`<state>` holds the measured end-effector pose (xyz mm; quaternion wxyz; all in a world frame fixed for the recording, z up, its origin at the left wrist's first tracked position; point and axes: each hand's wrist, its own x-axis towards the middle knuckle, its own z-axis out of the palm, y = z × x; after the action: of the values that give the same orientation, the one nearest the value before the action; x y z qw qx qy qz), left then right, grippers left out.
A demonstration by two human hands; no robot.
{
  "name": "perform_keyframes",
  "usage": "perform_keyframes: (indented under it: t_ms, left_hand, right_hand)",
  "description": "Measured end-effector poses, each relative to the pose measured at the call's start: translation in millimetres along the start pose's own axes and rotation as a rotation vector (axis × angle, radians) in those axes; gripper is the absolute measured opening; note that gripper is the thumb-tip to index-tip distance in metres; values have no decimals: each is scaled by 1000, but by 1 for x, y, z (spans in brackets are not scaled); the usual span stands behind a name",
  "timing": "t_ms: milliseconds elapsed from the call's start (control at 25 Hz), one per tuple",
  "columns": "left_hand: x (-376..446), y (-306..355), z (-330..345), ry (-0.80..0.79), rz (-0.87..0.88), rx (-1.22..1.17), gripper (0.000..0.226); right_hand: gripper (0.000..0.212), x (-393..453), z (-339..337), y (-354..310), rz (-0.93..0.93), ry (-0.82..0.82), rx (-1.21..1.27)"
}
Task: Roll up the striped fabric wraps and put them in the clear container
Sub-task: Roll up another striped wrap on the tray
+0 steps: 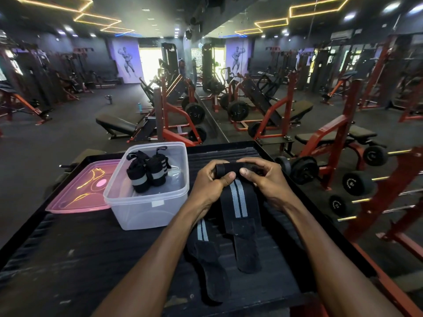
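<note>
1. The room is dim, lit by yellow ceiling light strips [318, 6] and small spotlights.
2. A bright doorway [150, 64] is blown out to white.
3. Wide-angle distortion bends the edges; the distant equipment looks soft.

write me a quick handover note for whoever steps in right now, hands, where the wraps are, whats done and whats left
Left hand and right hand: both grip the far end of the wrap being rolled, only the first turns made; its tail lies flat on the black table.
Done: two rolled wraps stand in the clear container.
Left: finish this roll and put it in; then roll the second flat wrap, lying beside it and partly under the left forearm, and add it.
The pink lid lies off, to the left of the container.
</note>
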<state>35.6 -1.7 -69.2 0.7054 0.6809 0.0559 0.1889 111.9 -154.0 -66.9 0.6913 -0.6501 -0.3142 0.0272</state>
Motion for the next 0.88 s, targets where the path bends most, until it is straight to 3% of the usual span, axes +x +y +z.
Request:
perform_keyframes:
  t_ms: [160,320,480,640,880]
  left_hand:
    - [0,2,2,-37,-135,-160,54]
    - [2,1,0,15,-25,-42,14]
    - [-1,1,0,-3,42,29,20]
    - [-4,4,5,-1,11,-58,23]
    - [-2,1,0,12,62,6,14]
  right_hand:
    - [30,-2,2,-4,-50,1,-38]
    - [26,-2,2,-2,36,-40,73]
    - [21,0,1,0,34,-3,117]
    - [26,-4,0,-8,-2,-10,63]
    - [25,-2,3,-5,92,-63,86]
